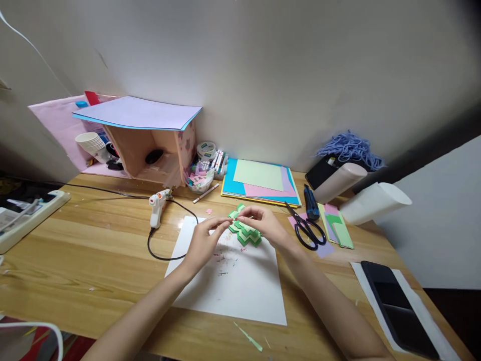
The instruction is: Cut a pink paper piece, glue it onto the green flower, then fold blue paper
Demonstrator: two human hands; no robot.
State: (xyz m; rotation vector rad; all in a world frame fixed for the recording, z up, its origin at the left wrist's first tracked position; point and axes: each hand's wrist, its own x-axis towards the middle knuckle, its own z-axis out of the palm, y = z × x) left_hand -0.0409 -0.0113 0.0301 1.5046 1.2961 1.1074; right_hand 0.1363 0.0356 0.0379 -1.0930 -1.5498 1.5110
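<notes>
"Green layered paper piece (246, 234): where is it placed?"

"Centre of the view, at the far edge of a white sheet (240, 296) on the wooden table (105, 276). Its zigzag edges show dark and pale green layers, and it lies beneath and between the fingertips of both hands"

"And the state of the hands?"

"Left hand (205, 239): thumb and forefinger drawn towards each other, tips above the near-left side of the green piece. Right hand (265, 224): fingers curled, thumb and forefinger meeting the left hand's tips or nearly so. One cannot tell whether either grips anything, as the detail between the tips is too small"

"What is scattered on the sheet?"

"Small pink and dark scraps (225, 258), mostly nearer the viewer than the green piece"

"Which items surround it?"

"Left: a white glue gun (158, 208) with a black cable. Far side: a capless-looking marker (206, 193), a bowl of paper scraps (199, 180) and a stack of coloured paper (259, 183). Right: black-handled scissors (310, 231), partly over purple paper, with a blue utility knife (311, 203) just beyond; farther right, a black phone (394, 306) on white paper"
</notes>
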